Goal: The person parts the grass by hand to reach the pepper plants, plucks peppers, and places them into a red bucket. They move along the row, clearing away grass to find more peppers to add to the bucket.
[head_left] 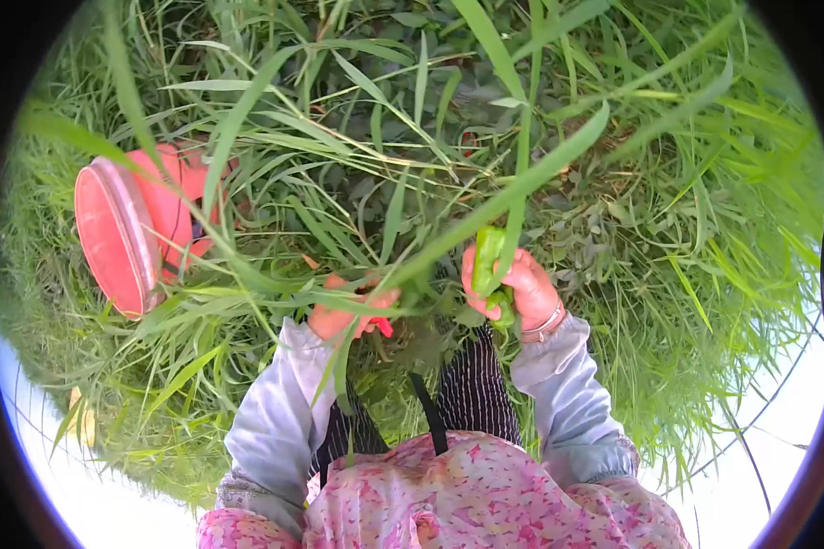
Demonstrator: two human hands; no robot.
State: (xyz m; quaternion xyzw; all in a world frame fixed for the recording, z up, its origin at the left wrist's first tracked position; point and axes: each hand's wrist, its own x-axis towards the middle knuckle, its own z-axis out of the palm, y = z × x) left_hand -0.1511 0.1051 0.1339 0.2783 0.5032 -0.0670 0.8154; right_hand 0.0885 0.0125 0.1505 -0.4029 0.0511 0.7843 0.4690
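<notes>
My right hand (pixel 535 291), a bracelet at its wrist, is closed around long green peppers (pixel 489 249). One pepper stands up between thumb and fingers, and more green shows lower in the palm. My left hand (pixel 337 309) is low among the leaves, its fingers curled and partly hidden by grass blades. A small glossy red thing (pixel 384 327) shows at its fingertips, its kind unclear. Leafy plants (pixel 430 311) fill the gap between the two hands.
A pink-red round container (pixel 114 240) lies tilted in the grass on the left. Long grass blades (pixel 522 188) cross close before the camera. Dense weeds (pixel 632 220) surround me. A black strap (pixel 428 414) hangs over my patterned pink garment (pixel 485 485). Thin wires (pixel 746 439) run at lower right.
</notes>
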